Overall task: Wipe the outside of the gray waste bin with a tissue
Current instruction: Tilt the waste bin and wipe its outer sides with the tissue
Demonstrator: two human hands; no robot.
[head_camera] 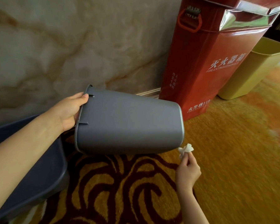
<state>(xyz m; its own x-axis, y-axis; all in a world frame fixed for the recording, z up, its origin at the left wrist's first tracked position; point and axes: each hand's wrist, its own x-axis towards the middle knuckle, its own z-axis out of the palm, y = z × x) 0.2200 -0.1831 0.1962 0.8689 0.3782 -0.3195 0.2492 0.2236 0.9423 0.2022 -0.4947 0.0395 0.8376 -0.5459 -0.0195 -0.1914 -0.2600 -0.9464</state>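
The gray waste bin (128, 123) is held on its side above the carpet, its open rim to the left and its base to the right. My left hand (70, 110) grips the rim, thumb on the outside. My right hand (187, 172) pinches a crumpled white tissue (185, 150) just below and to the right of the bin's base, a small gap away from the bin.
A red fire extinguisher box (208, 62) stands against the marble wall (55, 46) behind the bin. A yellow bin (252, 70) stands to its right. A dark blue bin (39, 167) lies under my left forearm. A patterned orange carpet (241, 159) covers the floor.
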